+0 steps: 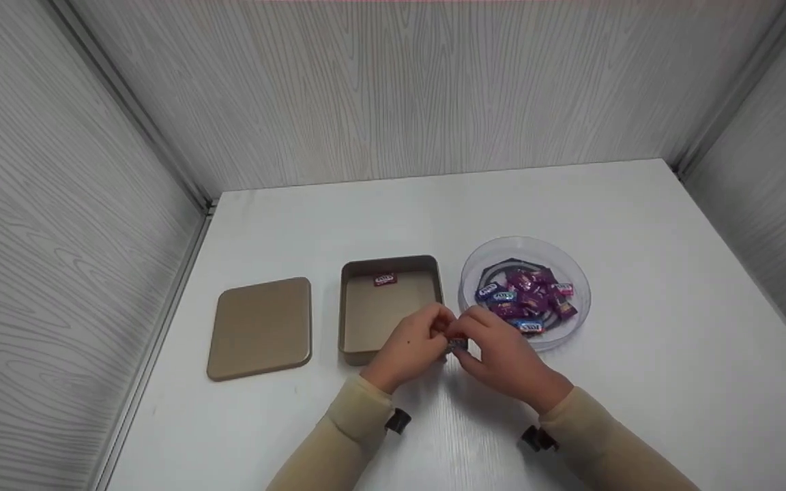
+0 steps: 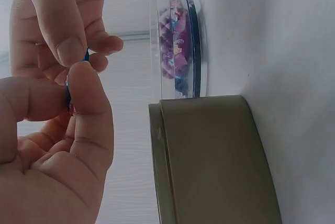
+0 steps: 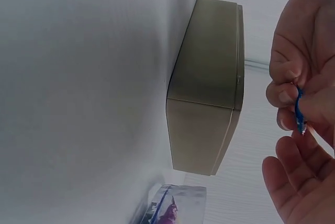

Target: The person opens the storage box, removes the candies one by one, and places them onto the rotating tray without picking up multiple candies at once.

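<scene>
Both hands meet over the front right corner of an open gold tin (image 1: 343, 310). Between them is a small wrapped candy (image 1: 457, 344), whose blue edge shows in both wrist views. My left hand (image 1: 415, 344) pinches the wrapper (image 2: 68, 96) between thumb and index finger. From the other side, my right hand (image 1: 505, 354) pinches its end with the thumb and a fingertip. Fingers cover most of the candy. One dark red wrapped candy (image 1: 385, 279) lies inside the tin near its back wall.
Right of the tin stands a round clear dish (image 1: 577, 324) with several purple, blue and red wrapped candies (image 1: 533, 296). The flat gold lid (image 1: 261, 329) lies on the white table (image 1: 666, 327) to the left. Wood-grain panels (image 1: 393, 95) enclose the table's back and sides.
</scene>
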`<state>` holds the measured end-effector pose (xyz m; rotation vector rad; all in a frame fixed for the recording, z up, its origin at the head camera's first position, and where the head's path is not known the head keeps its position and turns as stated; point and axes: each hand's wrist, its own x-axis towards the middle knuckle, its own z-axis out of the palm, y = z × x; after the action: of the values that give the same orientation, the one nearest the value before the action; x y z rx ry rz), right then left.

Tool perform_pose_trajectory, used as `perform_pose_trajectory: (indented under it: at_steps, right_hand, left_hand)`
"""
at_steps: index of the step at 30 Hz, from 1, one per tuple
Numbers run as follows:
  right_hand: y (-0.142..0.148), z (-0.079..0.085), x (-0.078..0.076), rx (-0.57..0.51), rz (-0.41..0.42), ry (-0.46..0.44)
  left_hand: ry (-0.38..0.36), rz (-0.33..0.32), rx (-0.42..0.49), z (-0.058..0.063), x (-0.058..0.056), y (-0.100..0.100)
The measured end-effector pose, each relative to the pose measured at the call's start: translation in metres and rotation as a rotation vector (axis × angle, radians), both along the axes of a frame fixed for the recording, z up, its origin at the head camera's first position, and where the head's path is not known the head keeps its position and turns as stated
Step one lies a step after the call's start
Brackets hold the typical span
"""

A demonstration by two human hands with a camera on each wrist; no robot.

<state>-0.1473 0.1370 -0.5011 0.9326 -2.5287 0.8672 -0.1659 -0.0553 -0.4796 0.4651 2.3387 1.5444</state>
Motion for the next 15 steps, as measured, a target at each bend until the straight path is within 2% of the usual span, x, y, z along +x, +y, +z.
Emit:
perform_pose_trajectory:
  at_steps: [4,7,11,15]
  right_hand:
    - [0.0,0.001,-0.001,0.018,-0.002,0.044]
    - [0.001,0.001,-0.003,0.017,-0.011,0.024]
    - [0.007,-0.004,-0.008,0.006,-0.054,-0.051]
    - [0.02,-0.011,-0.016,0.021,-0.144,-0.12]
  left_hand:
    - [-0.018,0.01,0.044,0.0,0.0,0.0]
    - [-0.013,0.0,0.033,0.0,-0.001,-0.001]
    - [0.062,-0.017,-0.064,0.0,-0.002,-0.003]
    - [0.151,-0.007,-0.179,-0.002,-0.005,-0.009]
